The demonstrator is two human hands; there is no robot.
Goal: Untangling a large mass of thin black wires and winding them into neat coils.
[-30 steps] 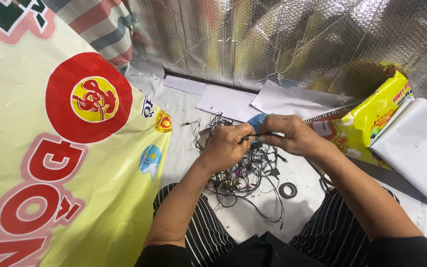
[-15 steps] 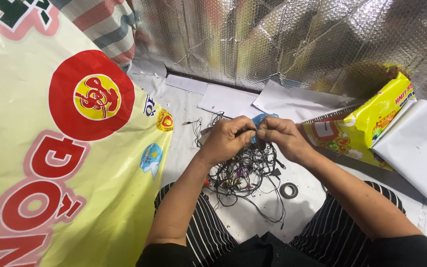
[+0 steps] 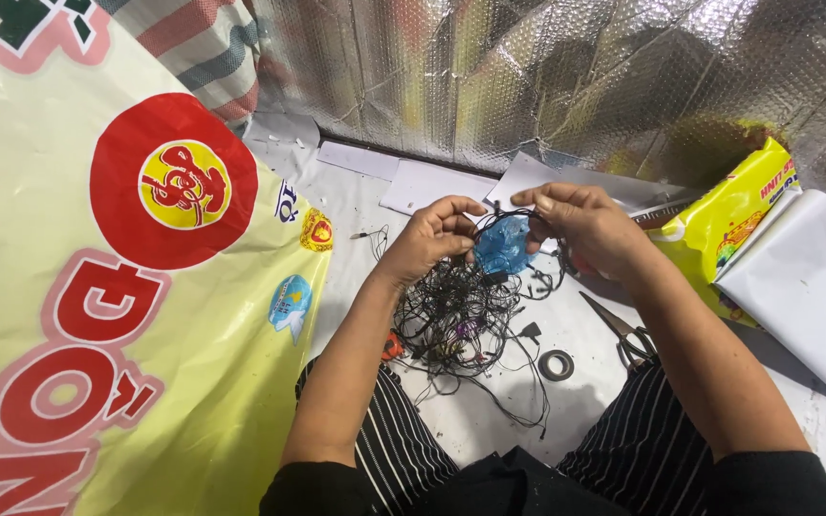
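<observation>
Where the two hands meet above the floor, a small blue piece (image 3: 502,247), crumpled and glossy like thin plastic or tape, sits between the fingertips, with thin black wire looped over its top. Its exact kind cannot be told. The left hand (image 3: 435,237) pinches the wire at the piece's left edge, thumb and fingers closed together. The right hand (image 3: 580,225) curls over from the other side, its fingers bent down onto the top and right edge of the piece, closed on it as well.

Just under the hands hangs and spreads a tangle of thin black wires (image 3: 466,320), loose loops and strands knotted together, with small dark plugs at some ends; strands rise from it to the held piece. It lies on a pale floor sheet (image 3: 489,430) between the person's knees, which wear black trousers with fine white stripes.

Near the tangle's right side lies a small roll of black tape (image 3: 556,364), and beside that a pair of scissors (image 3: 623,333) with dark handles. A yellow packet (image 3: 733,225) and white sheets (image 3: 810,282) lie farther right. A large yellow printed bag (image 3: 97,287) with a red circle fills the left, and silver bubble foil (image 3: 547,76) covers the wall behind.
</observation>
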